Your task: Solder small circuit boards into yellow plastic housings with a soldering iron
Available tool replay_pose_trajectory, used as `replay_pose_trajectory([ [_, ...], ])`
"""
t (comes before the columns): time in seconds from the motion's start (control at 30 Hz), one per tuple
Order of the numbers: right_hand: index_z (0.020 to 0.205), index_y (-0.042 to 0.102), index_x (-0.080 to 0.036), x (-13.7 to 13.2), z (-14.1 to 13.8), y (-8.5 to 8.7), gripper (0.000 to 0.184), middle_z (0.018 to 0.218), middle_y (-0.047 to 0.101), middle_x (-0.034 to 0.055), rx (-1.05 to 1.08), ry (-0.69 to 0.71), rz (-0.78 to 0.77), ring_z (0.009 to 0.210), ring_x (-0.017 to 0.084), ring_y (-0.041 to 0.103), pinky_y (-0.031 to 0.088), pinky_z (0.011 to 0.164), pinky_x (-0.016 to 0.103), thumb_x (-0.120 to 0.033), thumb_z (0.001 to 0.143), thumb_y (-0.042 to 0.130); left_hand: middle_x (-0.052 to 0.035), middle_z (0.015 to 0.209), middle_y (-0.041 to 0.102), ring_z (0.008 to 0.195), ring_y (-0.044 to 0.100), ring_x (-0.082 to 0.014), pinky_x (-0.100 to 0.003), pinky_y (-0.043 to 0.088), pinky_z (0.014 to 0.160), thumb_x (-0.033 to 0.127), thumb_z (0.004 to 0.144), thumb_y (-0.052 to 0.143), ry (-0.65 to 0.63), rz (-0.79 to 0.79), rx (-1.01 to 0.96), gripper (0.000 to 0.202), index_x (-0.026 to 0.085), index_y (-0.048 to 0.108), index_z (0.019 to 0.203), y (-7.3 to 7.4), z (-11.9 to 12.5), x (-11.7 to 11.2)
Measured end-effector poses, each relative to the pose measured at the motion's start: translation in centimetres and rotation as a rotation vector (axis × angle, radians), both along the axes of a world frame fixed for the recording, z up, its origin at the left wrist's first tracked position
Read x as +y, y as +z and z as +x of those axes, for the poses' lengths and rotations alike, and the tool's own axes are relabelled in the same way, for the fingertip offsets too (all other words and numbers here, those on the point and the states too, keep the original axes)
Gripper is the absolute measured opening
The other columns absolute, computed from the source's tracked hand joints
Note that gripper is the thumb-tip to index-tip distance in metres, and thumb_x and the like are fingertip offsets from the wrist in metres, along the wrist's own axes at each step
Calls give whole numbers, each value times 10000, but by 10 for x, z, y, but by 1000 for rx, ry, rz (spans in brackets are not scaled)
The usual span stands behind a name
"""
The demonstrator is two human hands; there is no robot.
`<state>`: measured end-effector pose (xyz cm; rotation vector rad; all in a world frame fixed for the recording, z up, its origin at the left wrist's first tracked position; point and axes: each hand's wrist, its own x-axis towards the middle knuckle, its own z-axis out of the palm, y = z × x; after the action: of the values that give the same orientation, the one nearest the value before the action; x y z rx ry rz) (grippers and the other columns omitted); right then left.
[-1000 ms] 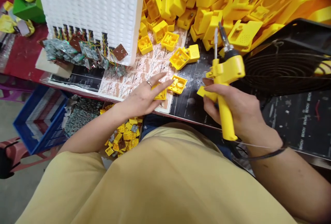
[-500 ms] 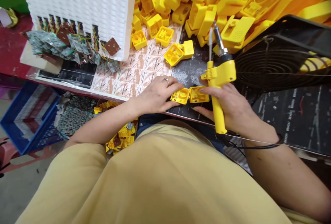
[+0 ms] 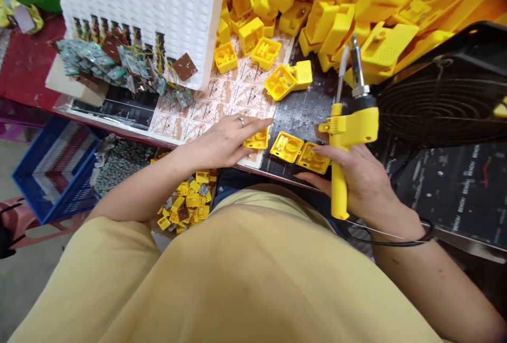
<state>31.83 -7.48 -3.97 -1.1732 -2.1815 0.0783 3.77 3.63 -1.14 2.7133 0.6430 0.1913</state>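
Observation:
My right hand [image 3: 358, 176] is wrapped round a yellow soldering gun [image 3: 352, 123], its metal tip and feed tube pointing away from me. The thumb and a finger of the same hand reach to the right half of an opened yellow plastic case [image 3: 287, 147], which lies on the dark bench mat with its hollow insides up. To its left, my left hand [image 3: 224, 142] has its thumb and index finger round another yellow case piece [image 3: 258, 139], partly hidden by the fingers. Beyond them sits one more opened yellow case [image 3: 278, 82].
A large heap of yellow cases [image 3: 332, 20] fills the back, and a black fan [image 3: 431, 94] stands at right. Wired circuit boards [image 3: 130, 65] lie against white foam [image 3: 138, 5]. Below the bench's left edge are a blue crate [image 3: 51, 174] and a box of yellow parts [image 3: 186, 203].
My left hand has let go of the opened case and shifted left, where another yellow case piece now shows in its fingers. My right hand still holds the soldering gun beside the opened case.

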Motion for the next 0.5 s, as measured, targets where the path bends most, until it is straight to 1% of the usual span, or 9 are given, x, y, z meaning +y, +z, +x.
replay_pose_trajectory([
  [0.1, 1371, 502, -207, 10, -11, -7, 540, 1019, 680, 78, 34, 32, 24, 865, 239, 677, 568, 708, 367, -261, 898, 757, -185, 1495, 584, 1370, 570, -247, -390, 454, 1163, 179, 984, 488, -85, -75, -47, 575, 96, 420, 1548, -2, 1, 6],
  [0.2, 1388, 505, -229, 15, -13, -5, 485, 1038, 689, 72, 37, 37, 57, 874, 220, 685, 575, 707, 344, -284, 946, 696, -166, 1527, 564, 1402, 555, -239, -395, 464, 1171, 156, 968, 512, -99, -108, -55, 581, 131, 435, 1543, -3, 7, 3],
  [0.27, 1441, 470, -264, 10, -10, 3, 529, 1028, 690, 50, 48, -22, 98, 914, 210, 690, 595, 804, 359, -392, 968, 669, -153, 1519, 578, 1398, 566, -259, -448, 457, 1181, 204, 975, 549, -54, -72, -77, 547, 167, 481, 1516, 1, 13, -3],
  [0.33, 1534, 376, -277, -1, -7, 13, 614, 1017, 692, 31, 68, -133, 152, 955, 187, 690, 592, 893, 351, -470, 1000, 610, -169, 1527, 569, 1420, 543, -328, -554, 392, 1221, 336, 956, 650, 55, -21, -164, 530, 183, 566, 1456, 6, 20, -11],
  [0.37, 1576, 319, -264, -7, -7, 18, 636, 1029, 694, 29, 78, -196, 183, 972, 171, 688, 587, 900, 326, -482, 1029, 559, -163, 1500, 596, 1388, 571, -339, -543, 422, 1201, 382, 936, 682, 89, -64, -255, 509, 189, 620, 1404, 9, 26, -14],
  [0.4, 1606, 261, -240, -13, -8, 21, 683, 1070, 697, 35, 80, -254, 222, 972, 156, 685, 583, 903, 304, -537, 1043, 508, -136, 1445, 646, 1336, 617, -313, -501, 461, 1177, 393, 953, 664, 113, -194, -319, 438, 212, 666, 1352, 11, 34, -18],
  [0.43, 1609, 259, -217, -17, -9, 23, 742, 1059, 694, 33, 67, -301, 266, 929, 149, 677, 579, 912, 296, -632, 1031, 468, -115, 1361, 702, 1271, 663, -292, -456, 509, 1135, 422, 967, 645, 111, -407, -359, 391, 221, 705, 1297, 12, 43, -23],
  [0.47, 1580, 337, -205, -21, -11, 24, 759, 1010, 684, 29, 41, -351, 294, 903, 156, 666, 572, 939, 314, -693, 1010, 456, -97, 1267, 747, 1194, 705, -274, -418, 558, 1075, 460, 980, 618, 115, -630, -380, 368, 226, 737, 1239, 14, 55, -29],
  [0.5, 1518, 447, -212, -24, -13, 25, 703, 950, 662, 18, 15, -402, 327, 883, 158, 649, 557, 985, 336, -692, 1005, 479, -84, 1186, 771, 1133, 731, -262, -396, 595, 1016, 510, 997, 574, 120, -827, -379, 390, 227, 753, 1198, 15, 67, -37],
])
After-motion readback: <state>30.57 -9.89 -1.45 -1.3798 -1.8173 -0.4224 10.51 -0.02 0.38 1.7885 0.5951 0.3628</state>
